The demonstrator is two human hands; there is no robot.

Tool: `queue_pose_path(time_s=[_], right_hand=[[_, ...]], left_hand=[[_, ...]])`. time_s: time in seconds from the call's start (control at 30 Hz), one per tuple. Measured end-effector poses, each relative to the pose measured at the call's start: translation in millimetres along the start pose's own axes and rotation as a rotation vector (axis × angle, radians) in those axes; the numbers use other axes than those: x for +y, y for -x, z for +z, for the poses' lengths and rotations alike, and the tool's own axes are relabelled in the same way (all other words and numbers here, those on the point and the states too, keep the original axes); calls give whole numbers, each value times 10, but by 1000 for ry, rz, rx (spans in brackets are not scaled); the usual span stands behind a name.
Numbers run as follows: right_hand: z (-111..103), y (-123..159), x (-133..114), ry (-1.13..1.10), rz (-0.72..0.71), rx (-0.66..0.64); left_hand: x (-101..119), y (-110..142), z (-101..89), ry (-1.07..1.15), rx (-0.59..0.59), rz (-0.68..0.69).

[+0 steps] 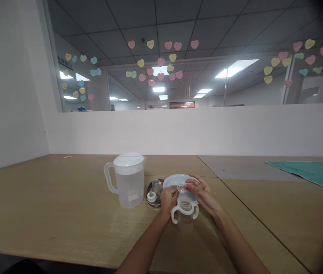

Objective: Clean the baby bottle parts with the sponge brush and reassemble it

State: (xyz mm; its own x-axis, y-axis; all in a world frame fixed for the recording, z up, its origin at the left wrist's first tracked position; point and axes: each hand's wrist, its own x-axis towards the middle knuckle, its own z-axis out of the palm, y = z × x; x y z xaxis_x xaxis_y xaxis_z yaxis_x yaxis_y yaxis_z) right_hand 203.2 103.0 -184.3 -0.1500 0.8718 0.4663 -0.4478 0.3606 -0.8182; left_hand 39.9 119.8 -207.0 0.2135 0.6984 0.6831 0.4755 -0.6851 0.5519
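Observation:
Above the pale blue bowl [169, 180], my right hand [204, 194] pinches a small clear round piece [181, 188], which looks like a baby bottle nipple. My left hand [167, 201] is closed at its left edge, fingertips pressed to it and partly hidden. Just in front stands an uncapped clear baby bottle [186, 220] with white handles on both sides and red marks. Left of my hands, a round metal tray [149, 187] carries a clear dome cap [156, 185] and a white collar ring [151, 196].
A translucent lidded pitcher [130, 186] stands left of the tray, handle pointing left. At the far right lies a teal cloth [306, 171]. A low white wall [178, 131] with a window above borders the table's back. Seams run across the wooden table [64, 213].

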Motion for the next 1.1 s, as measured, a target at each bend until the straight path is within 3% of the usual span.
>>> queue_pose_path(time_s=[0.37,0.63,0.8,0.9,1.1], right_hand=[[20,-55,138,286,-32,110],[-36,-73,184,671,-254,-1],[-19,-48,123,744,-321,-15],[20,-36,77,763,-391,78],[121,49,16,752,-539,393]], left_hand=[[26,-18,-34,6,-50,102],[-24,-24,-33,-4,-32,72],[-34,-18,-36,-75,-32,69],[-12,-24,-61,-88,-20,46],[37,-31,-94,-96,32,32]])
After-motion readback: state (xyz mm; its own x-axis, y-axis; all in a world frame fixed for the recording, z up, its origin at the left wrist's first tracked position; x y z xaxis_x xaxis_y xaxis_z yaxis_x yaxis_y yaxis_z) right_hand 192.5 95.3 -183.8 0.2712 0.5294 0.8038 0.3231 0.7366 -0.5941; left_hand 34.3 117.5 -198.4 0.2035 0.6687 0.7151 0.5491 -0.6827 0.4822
